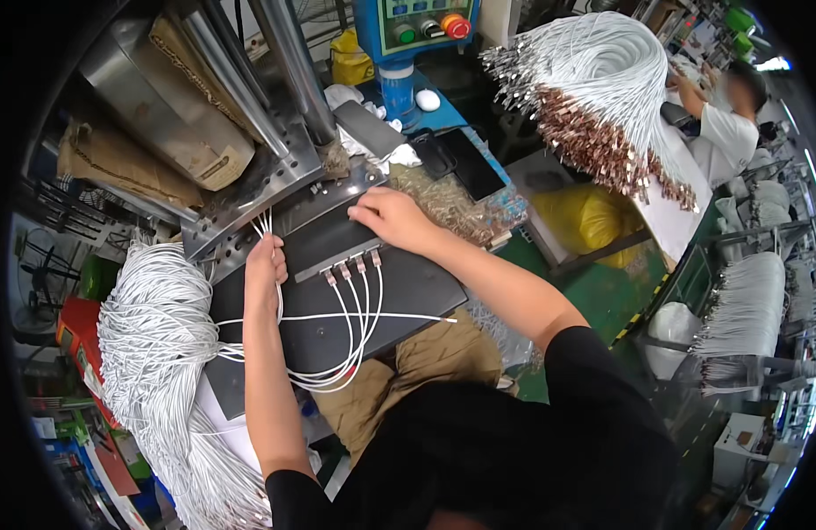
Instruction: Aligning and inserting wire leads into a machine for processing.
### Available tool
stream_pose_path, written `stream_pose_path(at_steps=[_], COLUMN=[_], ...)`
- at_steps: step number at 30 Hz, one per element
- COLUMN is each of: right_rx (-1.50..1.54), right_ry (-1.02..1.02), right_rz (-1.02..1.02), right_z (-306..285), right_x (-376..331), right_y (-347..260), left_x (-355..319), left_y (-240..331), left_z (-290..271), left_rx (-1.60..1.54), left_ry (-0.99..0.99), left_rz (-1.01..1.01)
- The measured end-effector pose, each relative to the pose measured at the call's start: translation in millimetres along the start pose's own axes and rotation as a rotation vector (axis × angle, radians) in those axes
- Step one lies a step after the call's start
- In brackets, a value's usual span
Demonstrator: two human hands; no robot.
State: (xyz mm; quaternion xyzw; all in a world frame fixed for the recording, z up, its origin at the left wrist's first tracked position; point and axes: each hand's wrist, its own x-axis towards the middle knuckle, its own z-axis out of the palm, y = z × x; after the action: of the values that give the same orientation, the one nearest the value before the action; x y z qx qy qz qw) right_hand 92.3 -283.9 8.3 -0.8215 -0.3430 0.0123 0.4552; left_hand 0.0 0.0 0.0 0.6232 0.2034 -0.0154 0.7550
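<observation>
Black shirt [523, 459] at six o'clock.
Left hand [264, 262], nine o'clock, grips white cables [266, 223]; right hand [392, 219], twelve, fingers curled by dark plate [327, 234]; hold cannot be told.

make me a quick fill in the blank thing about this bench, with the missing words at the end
1. The thin cables gripped by the left hand are ____ in colour.
2. Exactly ____ connectors sit in a row along the metal strip.
3. The large cable bundle lies mainly to the ____ (left or right) of the left forearm.
4. On the blue control box, the round button farthest from the red button is ____.

Missing words: white; four; left; green.
</observation>
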Motion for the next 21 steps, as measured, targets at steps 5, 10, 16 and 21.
stream_pose_path(at_steps=[5, 10, 16, 21], right_rx=[-0.169, -0.314, -0.596, -0.348], right_ry=[0.015, 0.153, 0.045, 0.19], right_rz=[-0.142, -0.421, -0.417, -0.335], right_z=[11, 30, 37, 63], right_x=[23, 63, 93, 126], right_y=[-7, -23, -11, 24], left_x=[-1, 0, 4, 6], left_y=[-8, -15, -22, -24], left_z=[10, 8, 13, 15], left_rx=[0.015, 0.035, 0.09, 0.106], left_ry=[0.103, 0.175, 0.182, 0.206], left_rz=[0.071, 0.135, 0.136, 0.13])
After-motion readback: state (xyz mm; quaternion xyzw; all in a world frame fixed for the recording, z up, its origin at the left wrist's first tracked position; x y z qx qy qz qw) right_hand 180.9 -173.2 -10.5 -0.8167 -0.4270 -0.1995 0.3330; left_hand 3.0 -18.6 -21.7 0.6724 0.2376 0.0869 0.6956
